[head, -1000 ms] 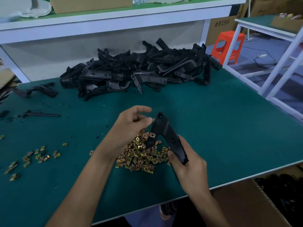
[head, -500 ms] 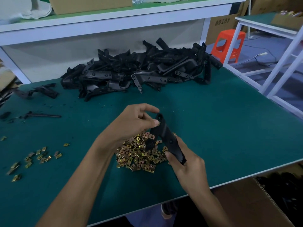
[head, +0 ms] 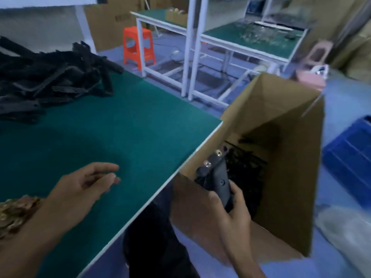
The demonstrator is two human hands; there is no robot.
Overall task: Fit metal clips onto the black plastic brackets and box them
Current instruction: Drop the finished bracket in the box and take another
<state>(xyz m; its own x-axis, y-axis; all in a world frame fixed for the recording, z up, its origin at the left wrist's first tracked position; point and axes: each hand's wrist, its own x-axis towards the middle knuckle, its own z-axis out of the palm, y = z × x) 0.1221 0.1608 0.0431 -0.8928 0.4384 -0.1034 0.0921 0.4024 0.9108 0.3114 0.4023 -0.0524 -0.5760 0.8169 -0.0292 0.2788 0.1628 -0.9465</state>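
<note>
The right grip (head: 234, 209) is curled round the lower end of a black bracket (head: 220, 177) and holds it over the open box (head: 281, 137). The bracket tilts up and away from the person, and two brassy clips (head: 217, 152) show on its upper end. Below it, more brackets (head: 247, 167) lie heaped in the bottom of the box.

The box stands on the floor just beside the right edge of the table (head: 120, 127). Its far flaps stand upright. Its near flap (head: 190, 199) rises between the person's dark-clothed leg (head: 152, 237) and the bracket.

The left grip (head: 80, 187) hovers over the green table top, fingers loosely spread and holding nothing. A heap of loose clips (head: 14, 209) sits by its wrist at the left edge of the view, partly hidden by the forearm. A large pile of bare brackets (head: 50, 81) lies at the far left of the table, well apart from both grips.

Past the table stand an orange stool (head: 138, 47) and a second, white-framed table (head: 251, 37). A blue crate (head: 353, 157) sits on the floor to the right of the box. The whole view is blurred.
</note>
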